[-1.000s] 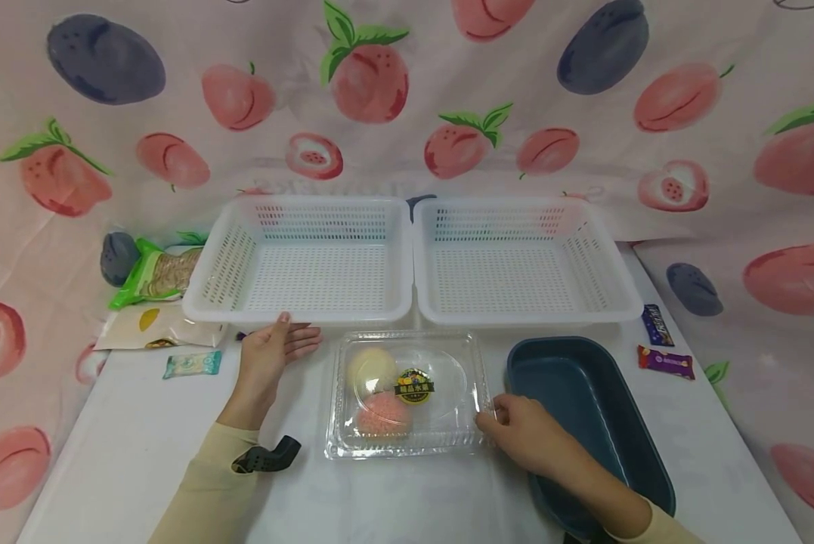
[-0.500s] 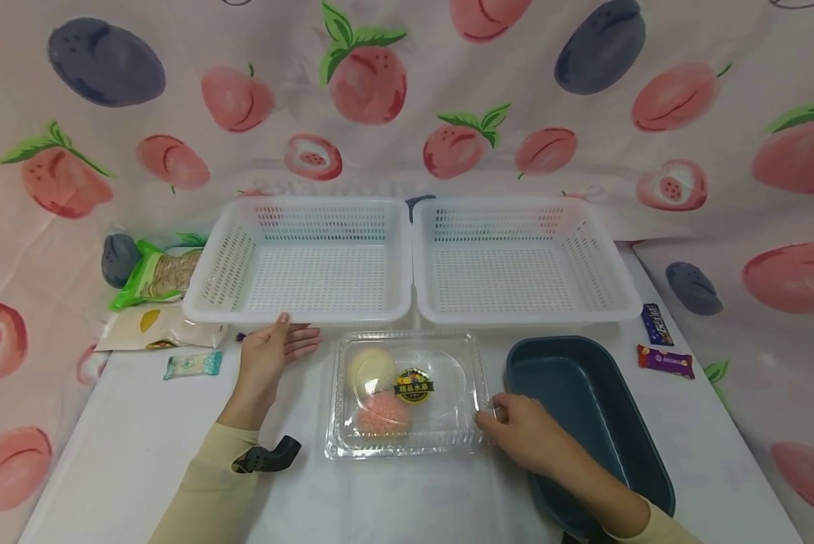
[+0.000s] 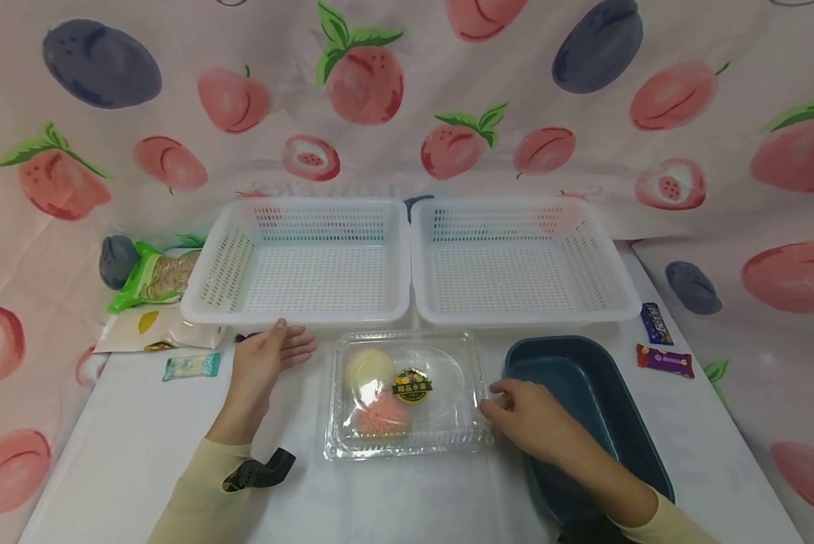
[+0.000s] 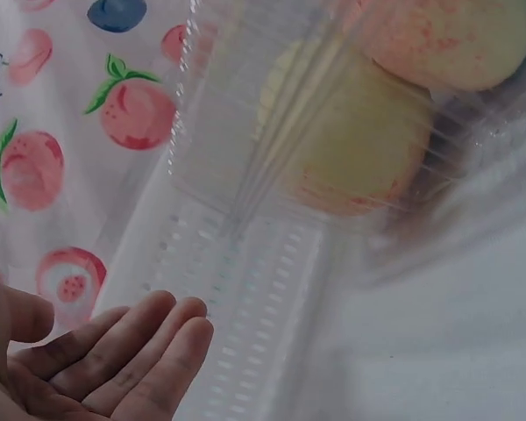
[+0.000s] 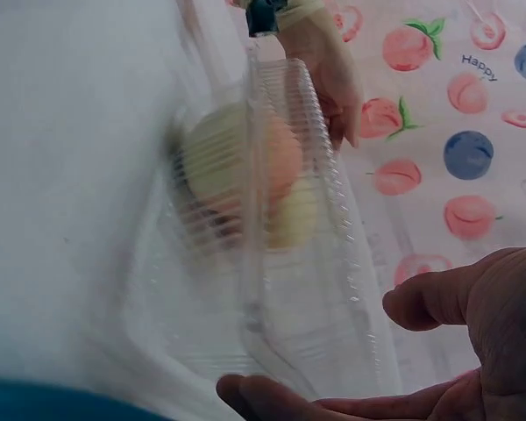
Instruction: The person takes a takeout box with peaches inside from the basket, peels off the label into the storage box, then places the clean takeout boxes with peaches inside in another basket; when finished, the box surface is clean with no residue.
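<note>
A clear plastic clamshell box (image 3: 450, 434) with a black and gold round sticker (image 3: 412, 386) lies closed in the middle of the table. Inside its left half sit two round, peach-like fruits, a pale yellow one (image 3: 366, 368) and a pink one (image 3: 382, 415). My left hand (image 3: 260, 372) is held to the left of the box, palm turned inward, fingers straight and holding nothing. At the box's right edge is my right hand (image 3: 532, 423), its fingertips right by the rim. In the right wrist view its thumb (image 5: 416, 303) and fingers stand well apart.
Two white perforated baskets (image 3: 294, 313) (image 3: 525, 311) stand side by side behind the box. A dark blue tray (image 3: 583, 393) lies under my right forearm. Snack packets (image 3: 168, 273) (image 3: 192, 366) lie at left, small wrapped bars (image 3: 655, 325) (image 3: 665, 361) at right.
My left hand has drawn back slightly from the left basket's front rim. My right hand has shifted a little away from the box's right edge. The box has stayed in place.
</note>
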`<state>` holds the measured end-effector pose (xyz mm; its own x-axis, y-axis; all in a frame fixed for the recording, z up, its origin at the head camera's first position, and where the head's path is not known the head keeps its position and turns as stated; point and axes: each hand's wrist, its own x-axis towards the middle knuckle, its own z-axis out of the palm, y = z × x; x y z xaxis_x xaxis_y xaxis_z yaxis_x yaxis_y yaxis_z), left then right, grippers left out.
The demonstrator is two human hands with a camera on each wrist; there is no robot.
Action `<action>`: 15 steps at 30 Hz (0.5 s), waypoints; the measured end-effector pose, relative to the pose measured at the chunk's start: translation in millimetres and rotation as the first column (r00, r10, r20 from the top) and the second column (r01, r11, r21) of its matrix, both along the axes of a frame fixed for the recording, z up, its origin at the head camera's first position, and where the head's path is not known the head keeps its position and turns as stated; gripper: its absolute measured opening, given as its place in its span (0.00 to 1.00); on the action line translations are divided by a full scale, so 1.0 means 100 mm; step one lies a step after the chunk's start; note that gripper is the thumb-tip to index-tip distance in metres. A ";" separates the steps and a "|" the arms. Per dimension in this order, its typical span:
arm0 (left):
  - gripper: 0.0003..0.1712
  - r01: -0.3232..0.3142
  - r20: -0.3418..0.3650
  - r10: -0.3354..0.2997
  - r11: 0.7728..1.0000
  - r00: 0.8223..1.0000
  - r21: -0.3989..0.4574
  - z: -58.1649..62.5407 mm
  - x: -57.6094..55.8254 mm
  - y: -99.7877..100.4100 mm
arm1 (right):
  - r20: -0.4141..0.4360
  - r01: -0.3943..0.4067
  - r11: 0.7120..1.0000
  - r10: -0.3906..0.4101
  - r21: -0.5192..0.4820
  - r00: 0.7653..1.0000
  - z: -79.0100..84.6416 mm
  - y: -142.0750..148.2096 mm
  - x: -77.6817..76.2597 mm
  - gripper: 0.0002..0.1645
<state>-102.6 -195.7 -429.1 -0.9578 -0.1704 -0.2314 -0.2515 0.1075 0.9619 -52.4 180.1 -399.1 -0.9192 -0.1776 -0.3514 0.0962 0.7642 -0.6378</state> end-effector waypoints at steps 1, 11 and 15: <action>0.31 0.002 -0.009 -0.002 1.000 1.000 -0.019 0.02 0.02 0.01 | -0.013 0.008 1.000 -0.008 0.002 1.000 0.02 0.01 -0.02 0.29; 0.26 -0.035 -0.047 0.028 0.990 0.998 -0.140 0.21 0.33 0.12 | -0.211 0.070 0.996 -0.079 -0.050 0.974 0.30 0.09 -0.19 0.23; 0.29 -0.004 -0.023 0.000 0.984 1.000 -0.176 0.24 0.46 0.19 | -0.244 0.082 0.994 -0.098 -0.077 0.965 0.39 0.07 -0.28 0.22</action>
<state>-56.1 -177.0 -405.3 -0.9620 -0.2087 -0.1759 -0.2303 0.2749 0.9335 -80.0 186.8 -360.6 -0.9892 -0.1049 -0.1020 -0.0038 0.7155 -0.6986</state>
